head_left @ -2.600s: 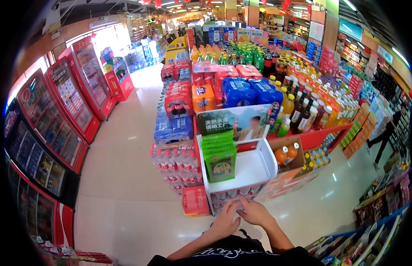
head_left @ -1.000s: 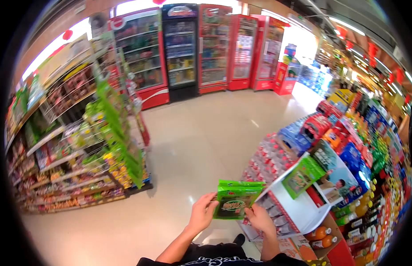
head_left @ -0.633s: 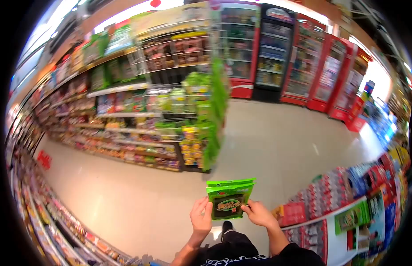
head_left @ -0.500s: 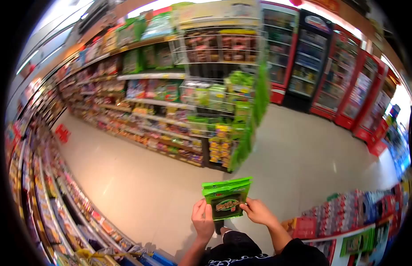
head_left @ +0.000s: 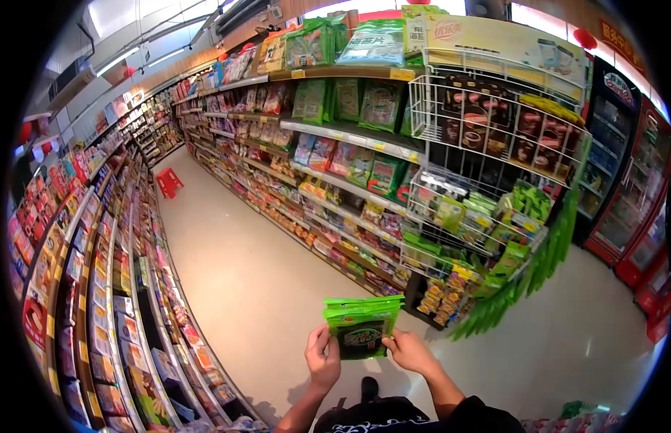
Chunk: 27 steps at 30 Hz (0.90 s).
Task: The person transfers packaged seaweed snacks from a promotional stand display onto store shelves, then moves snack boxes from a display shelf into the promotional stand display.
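Two or more green and black snack packets (head_left: 361, 333), stacked together, are held upright in front of my body; the front one has a dark panel with an oval logo. My left hand (head_left: 324, 356) grips their left edge, fingers closed. On the right edge my right hand (head_left: 411, 351) pinches them with thumb and fingers. What lies behind the front packet is mostly hidden, though a second green top edge shows above it.
A long snack shelf (head_left: 306, 128) ends in a white wire rack (head_left: 498, 133) with hanging green packets (head_left: 523, 289). Shelving (head_left: 119, 310) runs along the left. A red stool (head_left: 169, 183) stands down the aisle; drink fridges (head_left: 624, 180) are at right.
The view has turned rightward things out of sight and swung left toward the aisle, nearer the shelf end. Both hands still hold the packets, which now sit more level.
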Each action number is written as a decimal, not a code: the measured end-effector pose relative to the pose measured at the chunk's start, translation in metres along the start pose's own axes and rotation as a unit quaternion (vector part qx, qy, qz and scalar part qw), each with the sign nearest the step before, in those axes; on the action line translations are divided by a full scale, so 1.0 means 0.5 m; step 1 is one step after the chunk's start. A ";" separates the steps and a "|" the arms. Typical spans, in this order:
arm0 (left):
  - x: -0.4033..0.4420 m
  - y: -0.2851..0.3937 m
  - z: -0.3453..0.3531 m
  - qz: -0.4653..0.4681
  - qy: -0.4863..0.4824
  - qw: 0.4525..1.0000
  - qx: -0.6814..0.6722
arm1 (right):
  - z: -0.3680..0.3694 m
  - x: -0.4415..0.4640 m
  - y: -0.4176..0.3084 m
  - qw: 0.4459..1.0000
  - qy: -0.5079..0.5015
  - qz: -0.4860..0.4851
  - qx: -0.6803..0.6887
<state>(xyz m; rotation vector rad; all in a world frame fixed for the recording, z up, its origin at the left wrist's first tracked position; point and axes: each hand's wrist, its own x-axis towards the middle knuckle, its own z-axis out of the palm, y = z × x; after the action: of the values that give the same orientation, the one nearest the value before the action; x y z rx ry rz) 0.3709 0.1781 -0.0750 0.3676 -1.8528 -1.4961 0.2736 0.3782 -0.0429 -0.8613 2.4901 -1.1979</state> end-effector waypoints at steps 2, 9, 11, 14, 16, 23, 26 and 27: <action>0.059 -0.003 0.007 -0.008 0.031 0.999 0.001 | 0.008 0.059 -0.008 0.999 0.022 -0.025 0.034; 0.186 -0.100 0.008 0.044 0.065 0.992 0.095 | 0.075 0.255 -0.021 0.997 0.070 -0.045 0.008; 0.240 -0.090 0.009 0.048 0.066 0.989 0.124 | 0.088 0.310 -0.031 0.998 0.066 -0.009 0.013; 0.342 -0.117 0.006 0.072 0.055 0.988 0.124 | 0.100 0.402 -0.053 0.996 0.076 0.035 0.022; 0.418 -0.143 0.003 0.102 0.044 0.987 0.118 | 0.102 0.475 -0.073 0.994 0.097 0.040 0.021; 0.729 -0.224 0.003 0.178 0.042 0.982 0.041 | 0.119 0.752 -0.084 0.978 0.203 -0.044 0.002; 0.867 -0.279 0.020 0.061 0.005 0.982 -0.181 | 0.110 0.863 -0.081 0.958 0.250 -0.136 -0.034; 0.909 -0.281 0.027 0.068 -0.010 0.978 -0.195 | 0.100 0.891 -0.123 0.949 0.289 -0.126 0.015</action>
<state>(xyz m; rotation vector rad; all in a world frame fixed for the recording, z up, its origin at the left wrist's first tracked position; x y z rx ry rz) 0.0125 -0.1337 -0.0488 0.0386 -1.5180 -1.7220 -0.0332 0.0472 -0.0125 -0.9507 2.8509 -1.7893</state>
